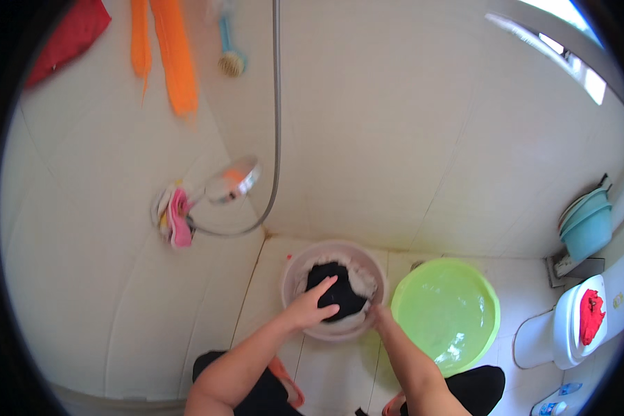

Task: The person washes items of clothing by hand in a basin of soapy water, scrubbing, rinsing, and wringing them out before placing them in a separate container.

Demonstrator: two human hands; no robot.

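A pale pink plastic basin (290, 291) stands on the floor before me, holding a black cloth (338, 307) that lies over light grey, wet-looking fabric or suds (361, 278). On the black cloth rests my left hand (312, 309), its thumb and fingers spread apart. My right hand (375, 314) is at the basin's right side, by the cloth's corner; it is blurred, and its fingers are mostly hidden, so its grip cannot be made out. Just right of it sits a large lime-green basin (442, 312) with water in it.
A shower head (234, 179) and its metal hose (277, 104) hang at the wall, beside pink cloths (179, 218). Orange towels (174, 57) and a blue-handled brush (232, 62) hang above. At right are a toilet (567, 327) with a red cloth (593, 316), stacked blue basins (587, 223) and bottles (553, 408).
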